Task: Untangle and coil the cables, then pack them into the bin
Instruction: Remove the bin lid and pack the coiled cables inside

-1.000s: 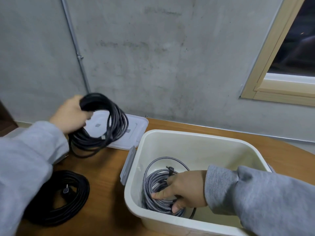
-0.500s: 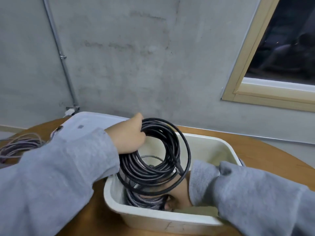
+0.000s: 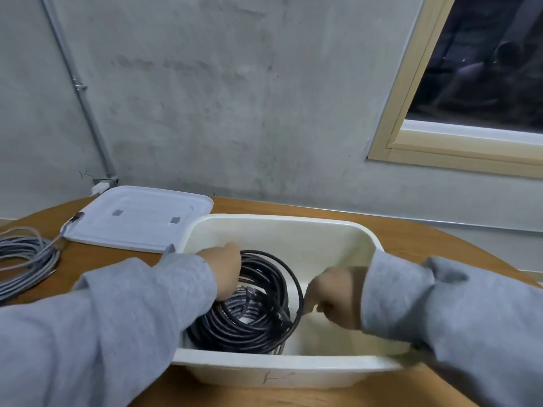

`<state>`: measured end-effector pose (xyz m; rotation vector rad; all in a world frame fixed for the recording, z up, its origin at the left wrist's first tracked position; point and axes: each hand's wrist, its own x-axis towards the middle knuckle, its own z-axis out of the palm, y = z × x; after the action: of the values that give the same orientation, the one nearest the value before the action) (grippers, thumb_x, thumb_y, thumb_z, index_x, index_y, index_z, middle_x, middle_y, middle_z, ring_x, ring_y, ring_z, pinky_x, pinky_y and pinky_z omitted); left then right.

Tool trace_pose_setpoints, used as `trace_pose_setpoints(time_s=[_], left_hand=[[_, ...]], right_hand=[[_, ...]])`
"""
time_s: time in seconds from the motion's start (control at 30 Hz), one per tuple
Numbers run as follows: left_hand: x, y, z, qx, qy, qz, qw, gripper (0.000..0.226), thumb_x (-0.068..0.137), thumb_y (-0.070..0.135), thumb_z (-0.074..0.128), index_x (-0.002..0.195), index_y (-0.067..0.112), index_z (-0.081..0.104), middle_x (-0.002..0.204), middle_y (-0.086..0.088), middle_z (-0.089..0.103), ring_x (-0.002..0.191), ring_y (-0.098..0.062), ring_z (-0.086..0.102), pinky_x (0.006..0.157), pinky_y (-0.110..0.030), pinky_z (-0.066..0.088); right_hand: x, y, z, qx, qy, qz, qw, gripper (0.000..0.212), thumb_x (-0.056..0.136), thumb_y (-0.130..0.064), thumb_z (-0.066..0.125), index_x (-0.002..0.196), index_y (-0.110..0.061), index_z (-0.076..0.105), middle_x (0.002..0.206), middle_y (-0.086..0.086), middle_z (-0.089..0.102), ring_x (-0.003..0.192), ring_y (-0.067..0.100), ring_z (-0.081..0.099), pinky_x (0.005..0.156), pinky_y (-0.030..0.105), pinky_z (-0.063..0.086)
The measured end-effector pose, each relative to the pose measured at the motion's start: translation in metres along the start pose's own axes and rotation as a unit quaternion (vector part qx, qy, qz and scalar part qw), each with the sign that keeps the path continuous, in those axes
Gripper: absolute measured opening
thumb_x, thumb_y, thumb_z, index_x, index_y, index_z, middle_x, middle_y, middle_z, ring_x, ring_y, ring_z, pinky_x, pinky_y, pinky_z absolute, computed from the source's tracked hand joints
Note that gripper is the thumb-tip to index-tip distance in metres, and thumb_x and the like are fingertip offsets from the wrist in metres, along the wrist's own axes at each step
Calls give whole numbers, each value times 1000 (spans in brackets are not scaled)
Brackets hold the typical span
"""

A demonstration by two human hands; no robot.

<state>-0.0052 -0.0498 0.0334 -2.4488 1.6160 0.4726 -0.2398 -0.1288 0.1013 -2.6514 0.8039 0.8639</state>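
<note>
bare utility room, concrete wall (image 3: 235, 98), conduit (image 3: 85, 104)

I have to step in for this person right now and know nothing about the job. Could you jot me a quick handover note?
Left hand: in the bin, on the black cable coil; its grip is hidden.
Right hand: in the bin beside the coil, fingers curled, apparently holding nothing.
Done: black coil lies in the bin on top of a braided grey coil.
Left: grey cable coil on the table's left edge still needs packing. The lid lies off, behind the bin.
</note>
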Motion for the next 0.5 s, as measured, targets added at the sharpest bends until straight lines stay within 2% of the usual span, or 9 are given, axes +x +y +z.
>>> trace_pose_setpoints(time_s=[0.03,0.07,0.13,0.2,0.3,0.4,0.47,0.5], left_hand=[[0,1,2,31,11,6,999,27,94,5,43,121,7,48,113,-8,59,103,-24,55,95,-33,42],[0,2,3,73,24,13,997,30,93,4,45,123,7,49,119,-9,57,105,-24,54,93,-31,42],[-1,1,5,158,38,27,986,34,92,5,46,126,7,47,127,-11,50,117,-26,48,96,-33,39],[1,-5,6,204,41,32,978,34,93,12,46,127,9,47,130,-12,48,121,-28,45,99,-35,37],[0,-14,5,218,39,36,975,28,98,23,44,123,13,53,127,-9,52,118,-27,47,94,-33,37],[-11,-23,-1,202,41,52,977,27,101,27,41,118,14,57,122,-6,58,111,-25,53,85,-32,39],[-21,-33,-13,216,68,69,972,31,102,33,36,118,17,57,120,-4,60,112,-25,54,83,-31,35],[-26,-40,-18,225,94,81,966,33,102,35,34,119,19,56,121,-2,60,115,-24,52,88,-32,34]], right_hand=[[12,-15,3,1,56,-2,998,42,92,-5,42,121,-27,63,126,-3,61,115,17,55,101,26,40],[20,-49,-7,8,165,-3,986,37,93,-9,43,119,-25,64,124,-2,61,114,18,55,100,26,40],[26,-60,-5,80,222,-32,971,31,95,-25,47,124,-20,58,127,0,57,116,18,54,101,28,37],[26,-67,-4,109,198,-53,973,55,92,-44,53,138,-15,43,139,2,46,127,19,44,107,29,30],[40,-89,15,52,152,-79,984,89,87,-51,58,149,-4,16,155,10,18,141,25,21,114,28,16],[58,-90,26,21,107,-55,993,98,89,-53,54,151,-10,-8,159,6,-13,146,23,1,118,31,2],[68,-92,28,18,90,-45,995,98,90,-52,53,150,-11,-12,158,5,-18,146,22,-2,117,32,0],[73,-92,27,17,90,-46,995,99,89,-52,54,150,-11,-13,158,5,-18,146,22,-2,117,32,1]])
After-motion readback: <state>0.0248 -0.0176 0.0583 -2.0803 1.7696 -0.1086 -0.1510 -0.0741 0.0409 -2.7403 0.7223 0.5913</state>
